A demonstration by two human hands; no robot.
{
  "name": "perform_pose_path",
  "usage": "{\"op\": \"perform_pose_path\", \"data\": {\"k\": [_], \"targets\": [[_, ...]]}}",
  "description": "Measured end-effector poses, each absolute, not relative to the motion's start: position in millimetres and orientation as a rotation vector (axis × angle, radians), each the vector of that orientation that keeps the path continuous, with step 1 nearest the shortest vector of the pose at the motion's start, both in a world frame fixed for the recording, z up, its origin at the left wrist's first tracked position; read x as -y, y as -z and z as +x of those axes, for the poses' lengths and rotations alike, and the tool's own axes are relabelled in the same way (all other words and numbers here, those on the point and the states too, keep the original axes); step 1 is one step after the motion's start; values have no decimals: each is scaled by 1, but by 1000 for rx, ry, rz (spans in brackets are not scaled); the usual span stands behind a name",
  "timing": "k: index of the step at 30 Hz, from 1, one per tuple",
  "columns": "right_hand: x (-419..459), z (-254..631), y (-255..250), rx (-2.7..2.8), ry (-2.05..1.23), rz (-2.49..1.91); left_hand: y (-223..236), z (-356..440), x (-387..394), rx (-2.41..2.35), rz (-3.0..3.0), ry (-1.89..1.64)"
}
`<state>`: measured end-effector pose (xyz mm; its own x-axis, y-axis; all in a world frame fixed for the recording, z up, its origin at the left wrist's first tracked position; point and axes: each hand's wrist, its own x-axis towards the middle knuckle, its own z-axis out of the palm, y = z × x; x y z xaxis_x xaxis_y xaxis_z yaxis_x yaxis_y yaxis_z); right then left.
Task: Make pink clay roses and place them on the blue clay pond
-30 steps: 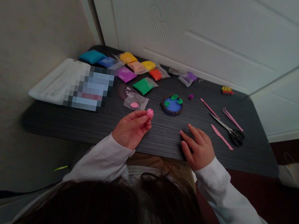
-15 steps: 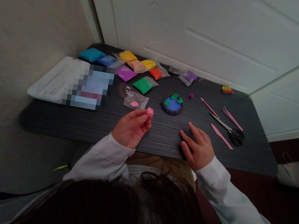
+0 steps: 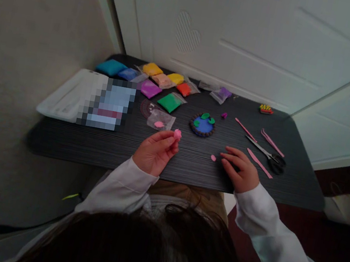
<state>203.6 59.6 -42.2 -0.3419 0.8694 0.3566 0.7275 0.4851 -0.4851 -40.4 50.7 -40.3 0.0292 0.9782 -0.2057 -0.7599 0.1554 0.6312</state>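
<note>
Between thumb and fingertips, my left hand (image 3: pixel 157 149) pinches a small pink clay flower (image 3: pixel 177 135) above the table. My right hand (image 3: pixel 240 169) is open over the tabletop with its fingers apart and nothing in them. Just left of its fingertips lies a small flat pink clay piece (image 3: pixel 213 157). Beyond both hands sits a round blue clay pond (image 3: pixel 203 125) with a dark beaded rim and green leaves on it. A clear bag (image 3: pixel 167 121) with pink clay (image 3: pixel 159 124) lies behind my left hand.
Scissors (image 3: pixel 266 153), a pink clay knife (image 3: pixel 259 163), a thin pink tool (image 3: pixel 245 129) and pink tweezers (image 3: pixel 272 143) lie at the right. Bags of coloured clay, one green (image 3: pixel 170 102), line the back left. A white tray (image 3: pixel 66 93) stands at the left.
My right hand has shifted right, and the flat pink piece now shows on the table beside its fingertips. My left hand keeps its pinch on the pink flower. The view has shifted slightly.
</note>
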Motion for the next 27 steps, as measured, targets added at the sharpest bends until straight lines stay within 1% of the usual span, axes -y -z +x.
{"op": "perform_pose_path", "data": {"k": [5,8,27], "targets": [[-92,198,31,2418,-498,-1167,40,-40,-51,-684,392,-1391],[-103,192,24,2548,-575,-1155,39,-40,-51,-700,402,-1386],[-112,185,16,2689,-659,-1194,40,-40,-51,-684,408,-1387]]}}
